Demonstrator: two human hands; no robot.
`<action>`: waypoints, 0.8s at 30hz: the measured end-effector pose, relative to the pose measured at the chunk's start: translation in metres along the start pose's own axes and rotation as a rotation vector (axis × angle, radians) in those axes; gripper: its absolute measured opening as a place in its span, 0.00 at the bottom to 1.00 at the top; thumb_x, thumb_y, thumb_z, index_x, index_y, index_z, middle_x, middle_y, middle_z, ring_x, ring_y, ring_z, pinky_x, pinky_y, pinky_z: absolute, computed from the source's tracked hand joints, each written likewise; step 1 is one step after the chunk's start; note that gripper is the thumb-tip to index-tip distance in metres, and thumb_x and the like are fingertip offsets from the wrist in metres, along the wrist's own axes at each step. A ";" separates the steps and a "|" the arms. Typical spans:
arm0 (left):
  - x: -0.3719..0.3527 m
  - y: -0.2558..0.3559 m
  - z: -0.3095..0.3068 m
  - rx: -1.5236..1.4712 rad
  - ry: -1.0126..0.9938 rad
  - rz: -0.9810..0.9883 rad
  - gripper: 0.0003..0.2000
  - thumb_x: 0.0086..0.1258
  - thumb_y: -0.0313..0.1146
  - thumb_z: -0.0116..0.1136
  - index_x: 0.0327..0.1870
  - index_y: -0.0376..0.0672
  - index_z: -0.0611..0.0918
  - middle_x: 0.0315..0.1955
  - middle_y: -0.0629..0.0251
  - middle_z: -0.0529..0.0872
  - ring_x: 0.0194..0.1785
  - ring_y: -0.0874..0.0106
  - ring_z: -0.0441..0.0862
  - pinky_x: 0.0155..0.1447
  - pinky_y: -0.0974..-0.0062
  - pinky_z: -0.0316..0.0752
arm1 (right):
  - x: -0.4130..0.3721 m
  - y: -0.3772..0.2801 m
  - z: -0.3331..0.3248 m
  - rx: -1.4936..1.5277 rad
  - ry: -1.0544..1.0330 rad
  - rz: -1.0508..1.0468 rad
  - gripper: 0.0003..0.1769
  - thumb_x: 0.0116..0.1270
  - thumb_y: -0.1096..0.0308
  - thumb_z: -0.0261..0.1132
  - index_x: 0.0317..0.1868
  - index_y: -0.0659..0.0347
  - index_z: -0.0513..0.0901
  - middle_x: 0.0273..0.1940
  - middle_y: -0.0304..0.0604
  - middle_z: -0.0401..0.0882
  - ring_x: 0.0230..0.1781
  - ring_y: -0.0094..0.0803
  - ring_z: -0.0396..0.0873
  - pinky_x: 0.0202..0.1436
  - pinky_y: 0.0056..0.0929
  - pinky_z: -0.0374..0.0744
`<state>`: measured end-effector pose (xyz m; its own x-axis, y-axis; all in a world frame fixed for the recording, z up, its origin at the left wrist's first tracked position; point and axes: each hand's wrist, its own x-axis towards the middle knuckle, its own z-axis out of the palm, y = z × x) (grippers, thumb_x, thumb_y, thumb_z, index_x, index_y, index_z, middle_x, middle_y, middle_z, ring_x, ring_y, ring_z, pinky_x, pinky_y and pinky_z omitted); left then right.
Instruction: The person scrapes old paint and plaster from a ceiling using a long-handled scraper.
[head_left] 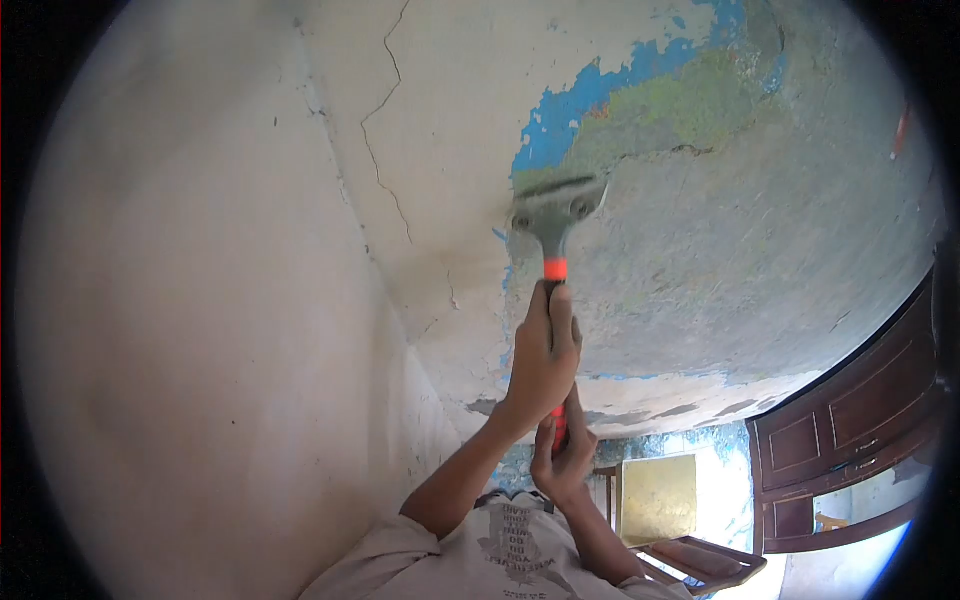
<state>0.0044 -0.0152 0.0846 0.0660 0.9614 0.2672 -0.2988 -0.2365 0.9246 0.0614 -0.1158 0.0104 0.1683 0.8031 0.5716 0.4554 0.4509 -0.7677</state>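
A long-handled scraper with a wide grey metal head and a red-and-black handle points away from me. Its blade edge lies at or close against the wall surface, by the boundary between cream paint and bare grey plaster; exact contact cannot be made out. My left hand is wrapped round the handle just below the red collar. Lower down, my right hand grips the handle near its end. Above the blade, a patch of blue paint and greenish plaster is exposed.
A plain cream surface meets the scraped one along a corner line at left. Thin cracks run through the cream paint. Dark wooden cabinets stand at right. A wooden chair and a yellowish panel are behind my right arm.
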 end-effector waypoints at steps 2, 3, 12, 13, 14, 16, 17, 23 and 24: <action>-0.002 -0.007 0.000 0.002 0.022 -0.010 0.16 0.87 0.49 0.38 0.40 0.49 0.65 0.18 0.79 0.60 0.15 0.87 0.56 0.16 0.82 0.51 | -0.004 0.004 -0.001 -0.022 -0.013 0.016 0.31 0.73 0.75 0.57 0.74 0.77 0.64 0.36 0.59 0.87 0.26 0.35 0.87 0.30 0.30 0.81; 0.000 -0.003 0.000 -0.004 0.011 -0.008 0.16 0.87 0.49 0.38 0.40 0.48 0.65 0.18 0.79 0.60 0.15 0.87 0.56 0.16 0.82 0.51 | -0.001 0.003 -0.001 0.000 -0.004 0.005 0.31 0.73 0.75 0.57 0.75 0.77 0.64 0.35 0.59 0.87 0.26 0.35 0.87 0.30 0.30 0.81; 0.000 0.001 0.004 -0.029 -0.002 -0.008 0.16 0.88 0.49 0.38 0.39 0.49 0.65 0.18 0.78 0.61 0.13 0.86 0.54 0.16 0.82 0.51 | 0.002 0.008 -0.001 0.026 0.008 -0.011 0.31 0.74 0.75 0.58 0.75 0.75 0.65 0.33 0.57 0.87 0.23 0.31 0.84 0.28 0.28 0.79; 0.001 0.014 0.005 -0.049 -0.012 -0.026 0.16 0.88 0.48 0.38 0.39 0.49 0.65 0.18 0.78 0.61 0.14 0.86 0.55 0.16 0.82 0.51 | 0.006 0.005 -0.002 0.046 0.009 -0.012 0.31 0.73 0.75 0.58 0.75 0.75 0.65 0.32 0.57 0.87 0.23 0.31 0.84 0.28 0.29 0.79; 0.001 0.021 0.006 -0.069 -0.020 -0.052 0.16 0.88 0.48 0.37 0.39 0.49 0.65 0.18 0.78 0.61 0.14 0.86 0.55 0.16 0.82 0.52 | 0.007 0.001 -0.003 0.064 0.008 -0.005 0.31 0.73 0.74 0.58 0.75 0.75 0.65 0.32 0.57 0.86 0.23 0.31 0.84 0.28 0.29 0.79; 0.009 0.023 0.007 -0.057 -0.008 -0.003 0.16 0.87 0.49 0.38 0.39 0.49 0.65 0.18 0.78 0.61 0.14 0.86 0.56 0.16 0.82 0.52 | 0.013 -0.006 -0.007 0.041 -0.028 0.031 0.31 0.75 0.72 0.57 0.74 0.78 0.64 0.39 0.60 0.87 0.27 0.27 0.84 0.32 0.27 0.79; 0.010 0.023 0.008 -0.049 -0.005 0.024 0.16 0.87 0.49 0.38 0.39 0.49 0.65 0.18 0.78 0.61 0.14 0.86 0.56 0.15 0.82 0.52 | 0.015 -0.009 -0.008 0.032 -0.042 0.048 0.31 0.76 0.70 0.56 0.74 0.79 0.63 0.43 0.62 0.88 0.29 0.25 0.84 0.34 0.26 0.79; 0.002 -0.005 0.002 -0.027 0.014 0.009 0.17 0.86 0.51 0.40 0.39 0.49 0.65 0.18 0.79 0.61 0.14 0.86 0.56 0.16 0.82 0.51 | -0.001 0.011 0.000 0.001 0.035 -0.038 0.32 0.72 0.74 0.60 0.74 0.76 0.66 0.27 0.55 0.84 0.22 0.32 0.84 0.27 0.31 0.79; 0.004 0.005 0.004 -0.055 -0.004 -0.004 0.17 0.86 0.51 0.40 0.40 0.49 0.65 0.18 0.79 0.61 0.14 0.87 0.56 0.16 0.82 0.51 | 0.004 0.004 -0.002 0.011 0.016 -0.012 0.32 0.72 0.74 0.59 0.74 0.76 0.66 0.28 0.56 0.84 0.22 0.32 0.84 0.28 0.31 0.79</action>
<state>0.0067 -0.0129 0.0915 0.0709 0.9617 0.2647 -0.3504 -0.2244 0.9093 0.0663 -0.1116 0.0101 0.1770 0.7916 0.5848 0.4475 0.4645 -0.7642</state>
